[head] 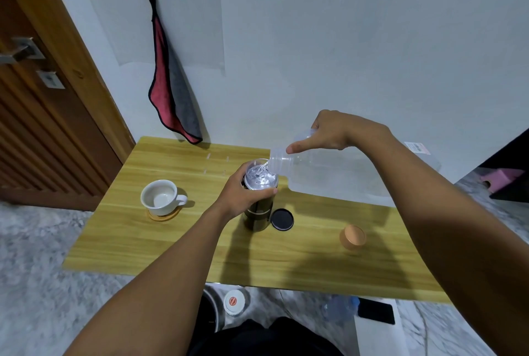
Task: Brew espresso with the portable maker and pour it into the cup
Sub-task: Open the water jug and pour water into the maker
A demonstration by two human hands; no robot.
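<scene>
The dark cylindrical espresso maker stands upright in the middle of the wooden table, its top open. My left hand is wrapped around its upper part. My right hand grips a large clear plastic water jug, tipped over with its mouth above the maker, and water streams into the open top. An empty white cup sits on a round wooden coaster at the left.
A black round lid lies just right of the maker. An orange cap sits further right. A red and grey cloth hangs on the wall behind. A wooden door is at left. Bottles and a bin stand under the table.
</scene>
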